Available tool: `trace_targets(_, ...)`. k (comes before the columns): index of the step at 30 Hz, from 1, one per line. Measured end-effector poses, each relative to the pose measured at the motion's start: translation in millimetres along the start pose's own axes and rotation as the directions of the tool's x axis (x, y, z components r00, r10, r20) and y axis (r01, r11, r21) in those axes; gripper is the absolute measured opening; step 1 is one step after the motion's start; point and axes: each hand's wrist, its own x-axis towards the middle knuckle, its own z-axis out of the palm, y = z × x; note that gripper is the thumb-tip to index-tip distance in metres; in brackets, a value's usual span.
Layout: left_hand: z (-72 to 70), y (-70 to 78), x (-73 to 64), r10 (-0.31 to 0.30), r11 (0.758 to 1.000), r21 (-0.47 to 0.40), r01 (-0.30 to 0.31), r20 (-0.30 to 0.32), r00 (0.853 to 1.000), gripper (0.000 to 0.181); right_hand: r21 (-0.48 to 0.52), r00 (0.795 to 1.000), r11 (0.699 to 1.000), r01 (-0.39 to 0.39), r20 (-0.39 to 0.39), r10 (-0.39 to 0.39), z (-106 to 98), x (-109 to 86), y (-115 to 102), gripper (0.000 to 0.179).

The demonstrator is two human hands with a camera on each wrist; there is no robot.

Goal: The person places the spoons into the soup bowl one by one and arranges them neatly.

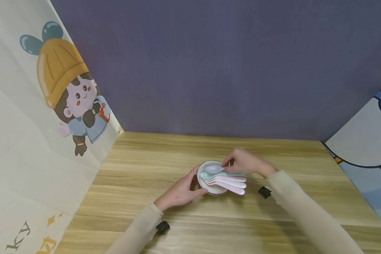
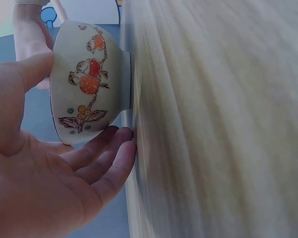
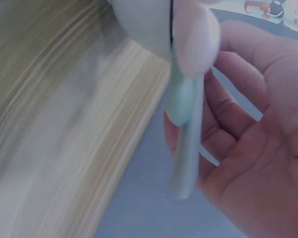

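A small round bowl (image 1: pixel 217 191) with a dark rim stands on the wooden table. Fruit and leaves are painted on its outside, seen in the left wrist view. My left hand (image 1: pixel 184 189) holds its left side, thumb at the near rim and fingers round the wall. Several plastic spoons lie fanned in the bowl, handles over the right rim: a mint spoon (image 1: pixel 206 175), and pink spoons (image 1: pixel 236 190) and white ones below it. Over the far part of the bowl, my right hand (image 1: pixel 245 162) pinches a pale lavender spoon (image 1: pixel 213 169) by its handle.
The wooden tabletop (image 1: pixel 139 158) runs back to a dark blue-grey panel (image 1: pixel 193 70). At the left stands a white panel with a cartoon figure (image 1: pixel 82 95); another printed panel (image 1: pixel 362 141) stands at the right. Black wrist mounts (image 1: pixel 162 227) sit by both sleeves.
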Motion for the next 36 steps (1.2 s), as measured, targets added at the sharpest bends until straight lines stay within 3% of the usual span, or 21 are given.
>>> trace_targets(6,0.7,-0.3,-0.4,-0.005,1.0,-0.005,0.005,-0.004,1.0,0.093,0.016,0.999,0.999,-0.035,0.005,0.035,6.4,1.3,3.0,0.015)
trace_targets(14,-0.4,-1.5,0.0,0.011,1.0,0.001,-0.011,-0.002,1.0,0.095,0.029,0.999,1.0,-0.003,-0.032,0.004,12.3,0.8,5.7,0.013)
trace_targets(36,-0.9,-1.4,0.6,0.024,1.0,0.001,-0.024,-0.002,1.0,0.094,0.035,0.998,0.999,-0.01,-0.06,0.012,21.6,2.9,7.9,0.013)
